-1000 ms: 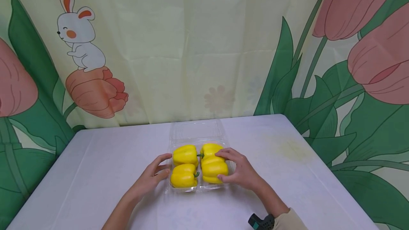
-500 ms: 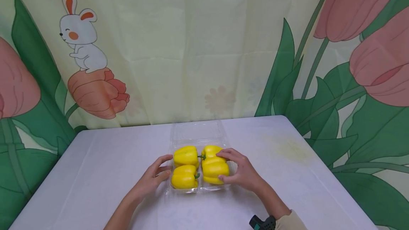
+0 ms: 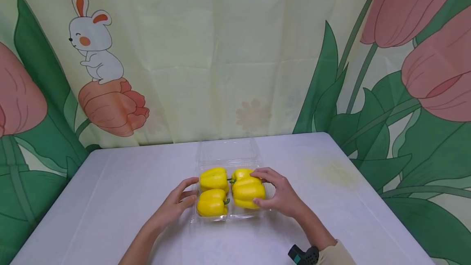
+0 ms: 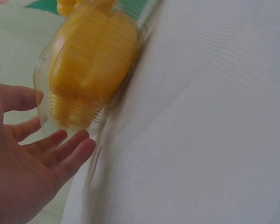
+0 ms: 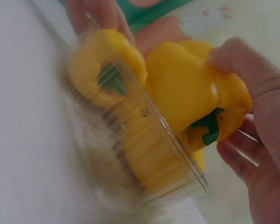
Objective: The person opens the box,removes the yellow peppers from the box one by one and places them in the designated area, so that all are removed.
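A clear plastic clamshell box (image 3: pixel 243 213) holds yellow bell peppers, with its lid (image 3: pixel 228 151) laid back behind it. Between the thumb and fingers of my right hand (image 3: pixel 282 194) is a yellow bell pepper (image 3: pixel 248 191), raised above the box's right front part. In the right wrist view this held pepper (image 5: pixel 182 88) stands over the rim, its green stem showing. Behind it another pepper (image 3: pixel 241 172) is partly hidden. Two more, a back pepper (image 3: pixel 213 178) and a front pepper (image 3: pixel 211 203), lie on the left. My left hand (image 4: pixel 32 158) touches the box's left wall with extended fingers.
A white cloth covers the table (image 3: pixel 140 183) around the box. Behind hangs a curtain (image 3: pixel 176 52) printed with tulips and a rabbit. A dark device (image 3: pixel 303 254) sits on the right wrist.
My right hand has lifted the front right bell pepper slightly, up from the box floor and a little to the right. The left hand keeps its place at the box's side.
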`<state>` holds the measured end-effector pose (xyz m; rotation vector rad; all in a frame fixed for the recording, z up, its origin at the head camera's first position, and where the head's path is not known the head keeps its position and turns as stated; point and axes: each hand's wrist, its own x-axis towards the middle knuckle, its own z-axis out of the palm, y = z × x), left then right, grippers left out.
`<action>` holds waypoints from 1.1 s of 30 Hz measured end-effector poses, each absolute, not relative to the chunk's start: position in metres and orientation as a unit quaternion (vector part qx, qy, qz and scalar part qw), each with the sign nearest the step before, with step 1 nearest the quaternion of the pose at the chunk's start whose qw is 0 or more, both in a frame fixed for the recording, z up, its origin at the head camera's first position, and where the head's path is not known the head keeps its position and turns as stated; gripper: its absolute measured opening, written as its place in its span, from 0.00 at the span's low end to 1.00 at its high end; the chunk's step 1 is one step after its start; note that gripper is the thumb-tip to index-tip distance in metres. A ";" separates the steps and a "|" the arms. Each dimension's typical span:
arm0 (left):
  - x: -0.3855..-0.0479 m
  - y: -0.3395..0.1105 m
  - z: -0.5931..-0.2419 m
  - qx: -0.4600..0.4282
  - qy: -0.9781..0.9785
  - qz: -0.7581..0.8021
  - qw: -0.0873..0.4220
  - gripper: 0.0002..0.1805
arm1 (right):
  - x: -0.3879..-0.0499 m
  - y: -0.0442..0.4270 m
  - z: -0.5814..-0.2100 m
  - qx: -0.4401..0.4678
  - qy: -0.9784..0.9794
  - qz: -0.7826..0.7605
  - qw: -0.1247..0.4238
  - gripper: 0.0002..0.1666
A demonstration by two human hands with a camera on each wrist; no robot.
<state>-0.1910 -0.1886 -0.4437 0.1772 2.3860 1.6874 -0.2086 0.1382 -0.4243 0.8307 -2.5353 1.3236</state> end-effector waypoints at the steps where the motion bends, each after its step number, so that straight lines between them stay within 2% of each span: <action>1: -0.191 -0.189 -0.444 0.058 0.810 0.573 0.107 0.27 | -0.209 0.138 -0.424 0.277 -0.848 0.445 0.084 0.33; 33: -0.190 -0.190 -0.445 0.067 0.804 0.581 0.112 0.26 | -0.212 0.144 -0.416 0.234 -0.843 0.468 0.123 0.36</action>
